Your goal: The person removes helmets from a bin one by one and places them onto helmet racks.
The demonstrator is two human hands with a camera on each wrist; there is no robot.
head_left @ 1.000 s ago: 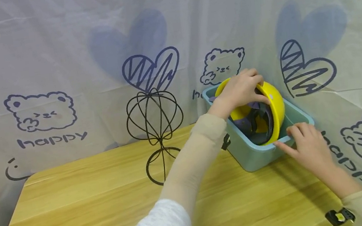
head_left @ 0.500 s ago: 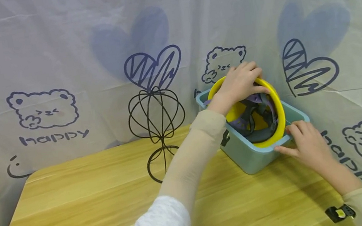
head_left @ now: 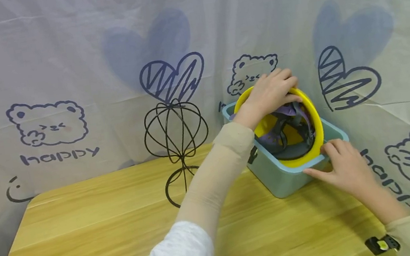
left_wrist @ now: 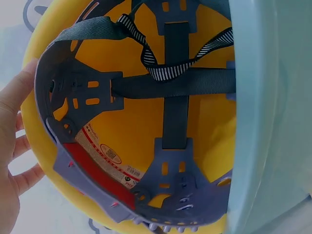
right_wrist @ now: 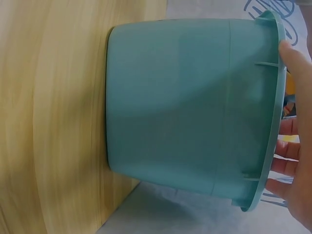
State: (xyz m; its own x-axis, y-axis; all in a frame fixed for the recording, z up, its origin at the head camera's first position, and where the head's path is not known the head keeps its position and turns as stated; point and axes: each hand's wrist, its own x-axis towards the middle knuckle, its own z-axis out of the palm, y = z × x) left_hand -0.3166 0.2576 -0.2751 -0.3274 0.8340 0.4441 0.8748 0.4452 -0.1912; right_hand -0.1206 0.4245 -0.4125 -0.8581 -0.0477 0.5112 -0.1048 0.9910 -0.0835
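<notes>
1. Left hand (head_left: 269,94) is curled over the top rim of a yellow hard hat (head_left: 315,129), fingers wrapped round its edge and gripping it.
2. That hard hat sits tilted in a teal plastic bin (head_left: 280,176), its hollow side turned toward the person; the grey harness straps (left_wrist: 173,83) and a red-and-white label (left_wrist: 105,156) inside the shell show plainly in the left wrist view.
3. Right hand (head_left: 344,167) lies against the bin's near right rim, fingers fairly straight along the lip, thumb on the outer wall; it steadies the bin without closing round it.
4. From the right wrist view the bin's smooth outer wall (right_wrist: 185,107) fills the frame, with fingertips (right_wrist: 292,53) hooked at its flanged rim.
5. Standing on a wooden table (head_left: 86,238), the bin is at the far right corner, close against the curtain.
6. A black wire hat stand (head_left: 176,136) stands near the table's far edge, left of the bin and apart from it.
7. Behind everything hangs a pale curtain (head_left: 43,81) printed with bears, hearts and the word "happy".
</notes>
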